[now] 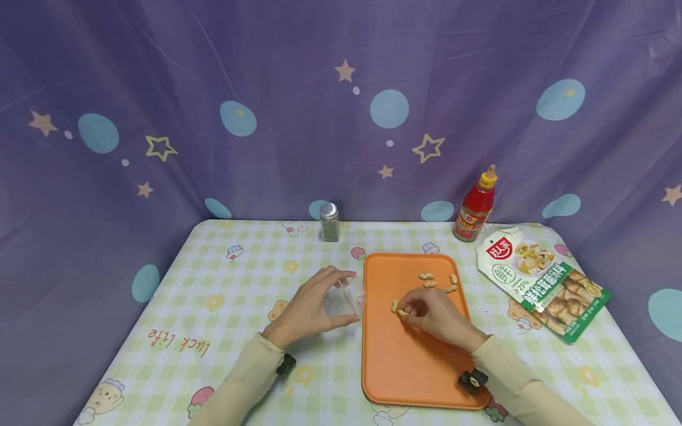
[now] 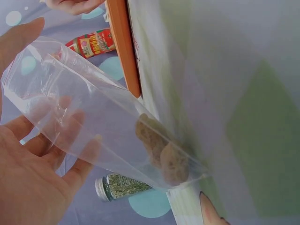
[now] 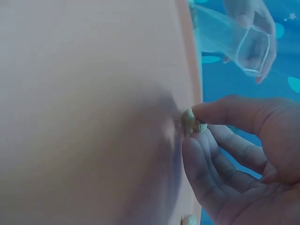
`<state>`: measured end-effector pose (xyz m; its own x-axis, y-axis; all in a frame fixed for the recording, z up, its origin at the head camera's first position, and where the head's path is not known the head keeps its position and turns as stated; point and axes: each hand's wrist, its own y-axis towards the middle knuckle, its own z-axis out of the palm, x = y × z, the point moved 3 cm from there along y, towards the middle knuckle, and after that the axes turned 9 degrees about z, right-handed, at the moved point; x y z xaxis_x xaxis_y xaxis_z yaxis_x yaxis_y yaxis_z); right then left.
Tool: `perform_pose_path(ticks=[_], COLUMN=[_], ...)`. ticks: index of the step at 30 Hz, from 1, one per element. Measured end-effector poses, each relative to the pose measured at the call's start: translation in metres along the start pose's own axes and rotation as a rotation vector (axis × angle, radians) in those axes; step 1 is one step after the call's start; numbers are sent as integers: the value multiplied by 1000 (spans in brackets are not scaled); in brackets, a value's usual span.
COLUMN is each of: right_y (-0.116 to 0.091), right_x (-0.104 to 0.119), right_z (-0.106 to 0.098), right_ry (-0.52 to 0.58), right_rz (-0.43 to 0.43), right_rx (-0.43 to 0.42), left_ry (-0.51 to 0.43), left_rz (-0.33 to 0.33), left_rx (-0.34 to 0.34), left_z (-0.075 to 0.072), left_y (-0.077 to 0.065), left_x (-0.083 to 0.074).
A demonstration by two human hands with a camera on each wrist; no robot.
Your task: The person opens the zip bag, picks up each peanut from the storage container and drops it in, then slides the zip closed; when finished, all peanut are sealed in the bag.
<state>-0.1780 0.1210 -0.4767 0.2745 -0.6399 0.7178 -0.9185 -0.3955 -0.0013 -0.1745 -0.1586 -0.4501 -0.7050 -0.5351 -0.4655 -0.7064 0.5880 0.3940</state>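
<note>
My left hand holds a clear plastic zip bag by its mouth, thumb on one side and fingers on the other, just left of an orange tray. The mouth is spread apart. At the bag's bottom a peanut in its shell shows through the plastic. Over the tray, my right hand pinches an unshelled peanut between thumb and fingertips. Close by its fingertips is another peanut. Several more, among them one peanut, lie in the tray's far right part.
A glass spice shaker with a metal cap stands at the table's back edge. Back right are a red sauce bottle with a yellow cap and a green-and-white food pouch lying flat. A checked cloth covers the table.
</note>
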Motion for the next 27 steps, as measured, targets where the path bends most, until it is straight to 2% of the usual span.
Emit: perform_pose_path(ticks=[6,16,27], right_y=[6,20,33], right_x=[15,46,71], right_z=[1,4,11], right_ry=[84,200,255], right_rz=[12,-21,-66], right_rx=[27,37,10], left_ry=[-2,-8,12], left_rz=[8,-5,9], left_rx=[-9,8,-7], left_z=[1,1,0], left_y=[0,0,0], left_x=[0,0,0])
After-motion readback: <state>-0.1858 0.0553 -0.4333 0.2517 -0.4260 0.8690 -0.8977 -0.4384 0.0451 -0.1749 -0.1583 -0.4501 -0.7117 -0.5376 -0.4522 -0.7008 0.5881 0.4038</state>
